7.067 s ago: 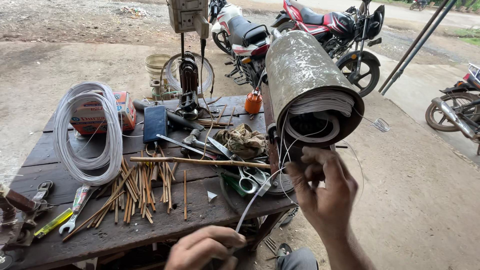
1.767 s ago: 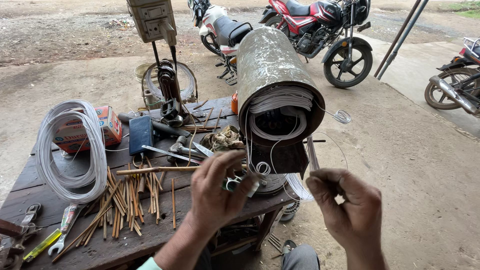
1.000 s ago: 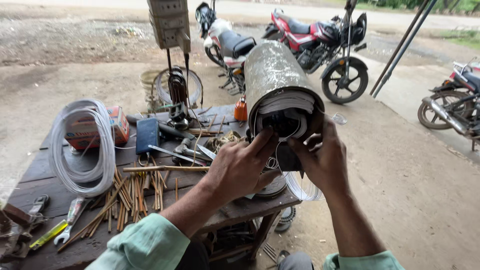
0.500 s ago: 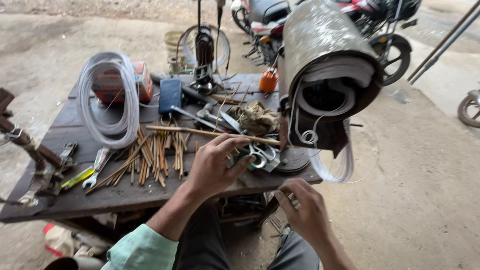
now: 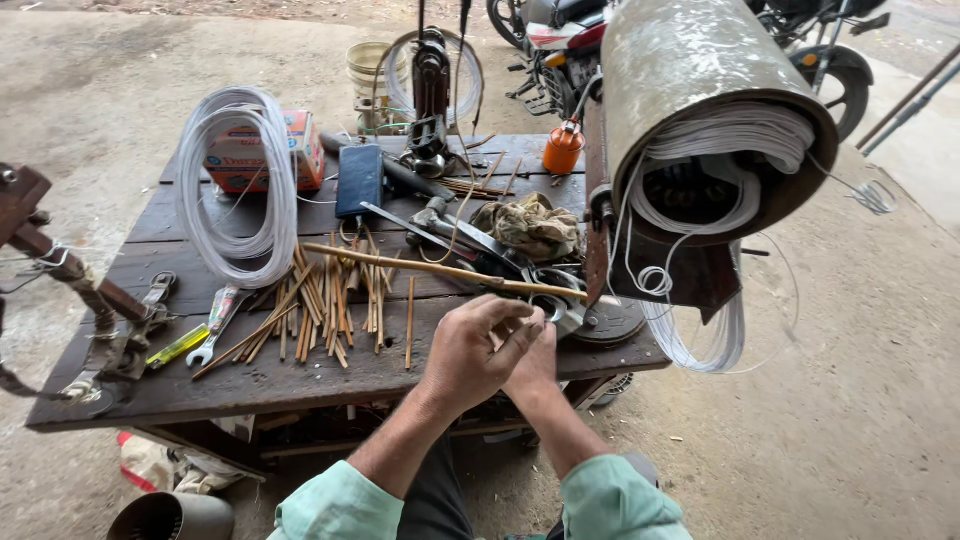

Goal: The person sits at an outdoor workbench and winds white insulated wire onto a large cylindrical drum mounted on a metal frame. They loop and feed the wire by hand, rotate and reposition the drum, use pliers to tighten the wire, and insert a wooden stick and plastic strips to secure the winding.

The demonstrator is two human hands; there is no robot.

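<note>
Colours here: dark brown weathered surface [image 5: 200,385], a white wire coil [image 5: 238,190] by its left edge, pale tan sticks [image 5: 330,300] mid-surface, a small orange can [image 5: 563,150] at the far edge, a dull grey mottled cylinder [image 5: 690,70] stuffed with white windings, mint green sleeves [image 5: 340,505].

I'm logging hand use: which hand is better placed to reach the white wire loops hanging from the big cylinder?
Probably the right hand: it sits nearer the white wire loops, while the left hand lies over it on the far side.
</note>
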